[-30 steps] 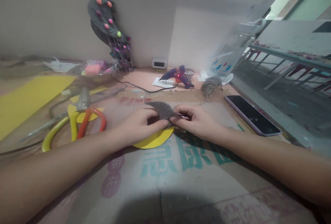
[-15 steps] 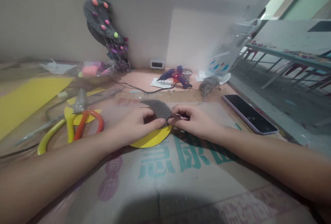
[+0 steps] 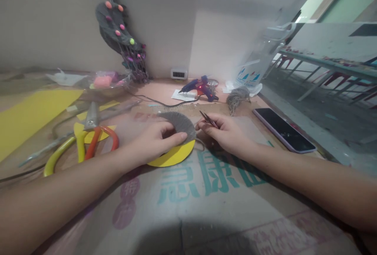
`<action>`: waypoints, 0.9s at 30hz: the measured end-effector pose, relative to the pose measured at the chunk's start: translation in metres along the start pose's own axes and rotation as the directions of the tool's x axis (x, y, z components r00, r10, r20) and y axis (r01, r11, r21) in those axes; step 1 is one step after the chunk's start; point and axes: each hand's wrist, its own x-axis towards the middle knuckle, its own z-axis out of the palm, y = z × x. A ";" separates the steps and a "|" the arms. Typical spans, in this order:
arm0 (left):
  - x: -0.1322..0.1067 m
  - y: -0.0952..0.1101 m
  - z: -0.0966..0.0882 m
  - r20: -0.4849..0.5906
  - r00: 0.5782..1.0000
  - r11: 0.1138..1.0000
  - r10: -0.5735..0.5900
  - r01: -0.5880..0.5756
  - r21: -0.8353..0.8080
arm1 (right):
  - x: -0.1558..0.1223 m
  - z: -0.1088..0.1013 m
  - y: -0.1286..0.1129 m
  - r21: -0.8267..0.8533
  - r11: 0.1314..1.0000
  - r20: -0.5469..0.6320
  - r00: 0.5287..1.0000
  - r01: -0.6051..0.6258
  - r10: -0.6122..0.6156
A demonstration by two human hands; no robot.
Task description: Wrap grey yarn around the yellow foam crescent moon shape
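My left hand (image 3: 153, 139) grips a yellow crescent-shaped card (image 3: 173, 156) whose upper part is covered with grey yarn (image 3: 179, 123). The thumb presses on the yarn; the other fingers are partly hidden behind the piece. A loose strand of yarn (image 3: 200, 143) curls out from the card's right edge. Just right of the piece, my right hand (image 3: 226, 131) is closed around dark, slim tweezers (image 3: 208, 119), their points up and to the left, apart from the card.
Yellow-and-orange-handled scissors (image 3: 91, 129) lie at left near a yellow sheet (image 3: 32, 113). Behind are a glue gun (image 3: 203, 88) with a red light, a small clock (image 3: 179, 74) and a yarn bundle (image 3: 238, 99). A phone (image 3: 284, 129) and clear jug (image 3: 256, 62) stand right; a decorated grey crescent (image 3: 114, 27) leans on the wall.
My right hand has drawn slightly away from the card, and the tweezers' tips now point upward. The yarn-covered part has turned to show more of its face. A loose strand shows.
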 end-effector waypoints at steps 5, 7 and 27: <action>0.000 0.001 -0.001 -0.026 0.999 0.999 -0.026 0.027 0.042 | 0.005 -0.006 -0.001 0.014 0.999 -0.282 0.959 0.049 -0.043; 0.001 0.001 -0.002 -0.040 0.998 0.998 -0.041 0.043 0.045 | 0.005 -0.008 -0.001 0.079 0.992 -0.375 0.925 0.095 -0.059; 0.002 0.003 -0.003 -0.004 1.000 1.000 -0.018 0.018 -0.024 | -0.008 0.003 -0.009 -0.086 0.996 0.029 0.999 0.031 -0.029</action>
